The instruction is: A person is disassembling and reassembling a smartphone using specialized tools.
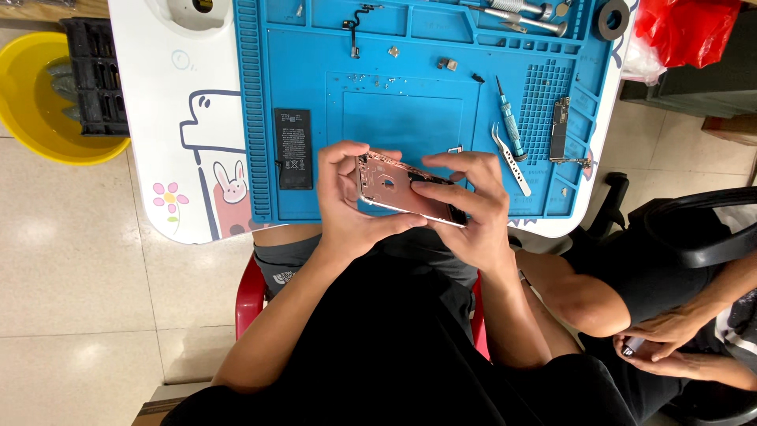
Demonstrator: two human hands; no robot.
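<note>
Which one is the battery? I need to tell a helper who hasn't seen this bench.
Find the blue work mat on the white table. Near its left edge, beside the left hand, lies the battery: a flat black rectangle, much larger than the small loose parts nearby.

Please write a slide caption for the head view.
Both hands, left hand and right hand, hold an opened phone housing above a blue repair mat.

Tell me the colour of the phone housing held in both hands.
Rose-gold pink metal phone housing, inside facing up; the head view shows it best, over the blue work mat.
</note>
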